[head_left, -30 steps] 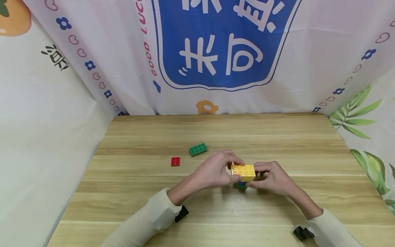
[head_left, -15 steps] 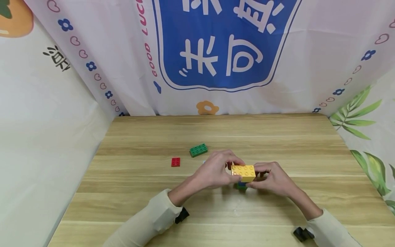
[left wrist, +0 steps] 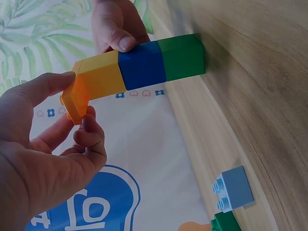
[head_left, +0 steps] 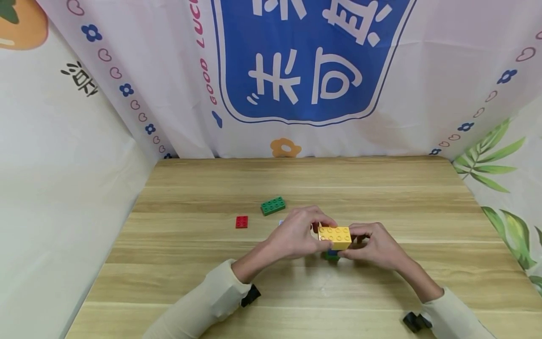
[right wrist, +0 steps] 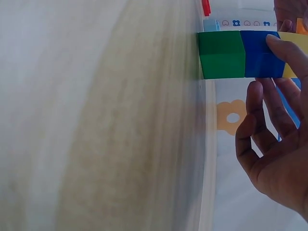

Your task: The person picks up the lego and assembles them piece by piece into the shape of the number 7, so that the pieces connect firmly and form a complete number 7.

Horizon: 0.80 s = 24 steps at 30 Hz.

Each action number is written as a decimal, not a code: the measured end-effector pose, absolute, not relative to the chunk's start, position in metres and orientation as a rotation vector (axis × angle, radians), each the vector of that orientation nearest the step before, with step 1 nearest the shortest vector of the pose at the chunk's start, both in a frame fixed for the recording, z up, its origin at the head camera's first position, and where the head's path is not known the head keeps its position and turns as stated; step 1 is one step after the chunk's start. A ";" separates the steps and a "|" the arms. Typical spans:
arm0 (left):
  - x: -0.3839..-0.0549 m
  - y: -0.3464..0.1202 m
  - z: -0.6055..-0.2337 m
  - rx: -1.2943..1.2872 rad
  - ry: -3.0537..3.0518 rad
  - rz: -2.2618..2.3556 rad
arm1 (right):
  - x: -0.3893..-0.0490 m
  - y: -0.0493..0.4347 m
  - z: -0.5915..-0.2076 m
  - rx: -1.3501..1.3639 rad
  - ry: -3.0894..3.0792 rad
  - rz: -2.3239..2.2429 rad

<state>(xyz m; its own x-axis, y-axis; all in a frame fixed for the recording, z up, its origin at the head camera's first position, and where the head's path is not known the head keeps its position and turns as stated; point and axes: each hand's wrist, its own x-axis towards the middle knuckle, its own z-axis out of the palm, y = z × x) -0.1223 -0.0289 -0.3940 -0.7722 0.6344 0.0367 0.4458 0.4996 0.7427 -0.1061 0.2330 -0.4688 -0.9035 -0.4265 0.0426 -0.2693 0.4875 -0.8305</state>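
Observation:
A stack of toy building bricks stands upright on the table between the hands: a green brick (left wrist: 183,57) at the bottom, a blue brick (left wrist: 142,65) over it, then a yellow brick (left wrist: 102,74). On top is an orange-yellow brick (left wrist: 75,102), its studded face showing in the head view. My left hand (head_left: 296,233) pinches this top brick between thumb and fingers. From the other side, my right hand (head_left: 377,247) grips the stack, thumb and fingers on the blue brick near its seam with the yellow one. In the head view the top brick hides most of the stack.
A small red brick (head_left: 242,222) and a green eight-stud brick (head_left: 273,205) lie left of the hands on the wooden table (head_left: 203,188). A light blue brick (left wrist: 236,187) sits behind my left hand, mostly hidden in the head view. A printed cloth (head_left: 178,94) hangs along the back.

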 end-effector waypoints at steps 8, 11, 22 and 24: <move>-0.122 -0.028 -0.393 0.886 2.510 1.136 | -0.106 0.232 -0.467 -0.648 2.576 -1.357; -0.121 -0.028 -0.393 0.875 2.515 1.131 | -0.105 0.232 -0.465 -0.656 2.593 -1.336; -0.122 -0.028 -0.394 0.866 2.500 1.142 | -0.104 0.230 -0.463 -0.662 2.596 -1.313; -0.122 -0.028 -0.394 0.865 2.499 1.143 | -0.104 0.230 -0.462 -0.670 2.598 -1.314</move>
<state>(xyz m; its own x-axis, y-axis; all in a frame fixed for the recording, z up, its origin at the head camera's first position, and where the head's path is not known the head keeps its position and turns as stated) -0.1220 -0.0283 -0.3938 -0.7889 0.6145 0.0105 0.4097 0.5131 0.7543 -0.1038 0.2301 -0.4625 -0.8881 -0.4554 0.0627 -0.3202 0.5151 -0.7951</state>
